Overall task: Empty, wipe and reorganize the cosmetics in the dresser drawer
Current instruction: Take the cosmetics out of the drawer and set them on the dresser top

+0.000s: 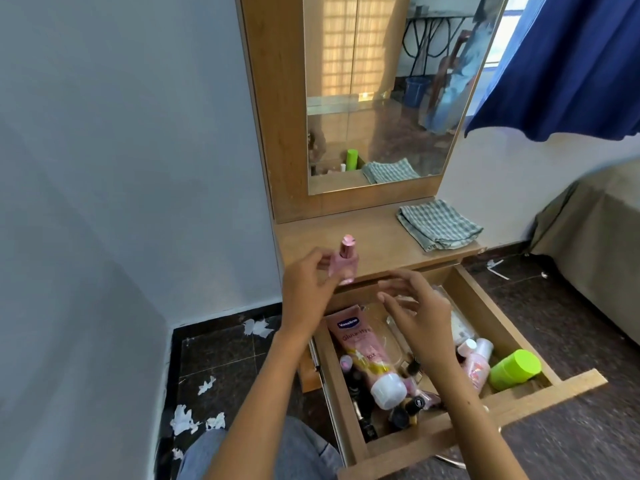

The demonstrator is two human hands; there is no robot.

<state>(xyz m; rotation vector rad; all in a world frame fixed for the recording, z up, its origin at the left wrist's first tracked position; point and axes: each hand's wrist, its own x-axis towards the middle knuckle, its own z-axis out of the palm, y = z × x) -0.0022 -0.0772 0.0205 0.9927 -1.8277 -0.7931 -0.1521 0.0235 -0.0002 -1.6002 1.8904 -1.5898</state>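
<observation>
Pink bottle (343, 263) is gripped by the left hand (306, 285) fingers over the surface (377, 244); right hand (417, 313) fingers are spread, empty, above the drawer (485, 306).

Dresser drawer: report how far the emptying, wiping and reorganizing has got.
Barely begun. Done: the drawer is pulled open. In hand: the left hand has a grip on a small pink bottle over the dresser top; the right hand hovers empty over the drawer. Left: the Vaseline tube, green jar and other cosmetics are inside; the folded cloth lies unused.
</observation>
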